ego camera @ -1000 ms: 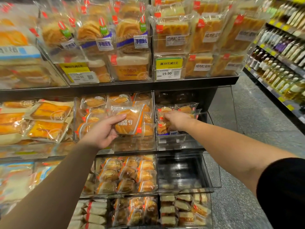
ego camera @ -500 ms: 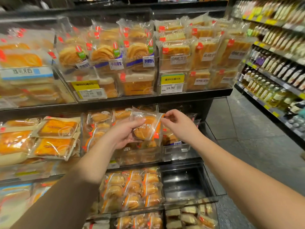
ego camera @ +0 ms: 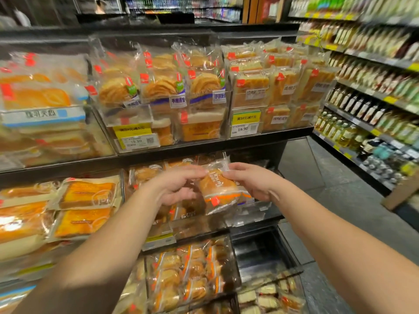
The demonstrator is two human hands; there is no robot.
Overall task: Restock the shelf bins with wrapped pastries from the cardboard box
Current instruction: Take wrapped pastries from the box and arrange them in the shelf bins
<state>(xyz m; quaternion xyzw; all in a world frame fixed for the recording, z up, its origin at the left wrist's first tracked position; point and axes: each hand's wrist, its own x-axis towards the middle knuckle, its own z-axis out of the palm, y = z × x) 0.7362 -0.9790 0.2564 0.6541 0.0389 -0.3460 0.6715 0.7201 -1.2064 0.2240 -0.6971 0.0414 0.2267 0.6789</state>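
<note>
A wrapped pastry [ego camera: 221,189] in clear film with an orange band hangs upright in front of the middle shelf. My left hand [ego camera: 179,186] pinches its top left edge with fingertips. My right hand [ego camera: 251,181] holds its right side, fingers curled round the wrapper. Behind it sits the clear middle shelf bin [ego camera: 199,225] with similar pastries. The small bin [ego camera: 251,214] to its right is mostly hidden by the pastry and my right hand. The cardboard box is out of view.
The top shelf [ego camera: 204,143] carries bagged breads and yellow price tags. Lower bins [ego camera: 192,275] hold small wrapped pastries; one lower right bin [ego camera: 260,252] looks dark inside. An aisle floor [ego camera: 340,200] runs right, past a shelf of bottles [ego camera: 353,123].
The pastry moved right and turned upright, from my left hand alone to both hands. My right hand left the small right bin and took the wrapper. The camera view tilted upward.
</note>
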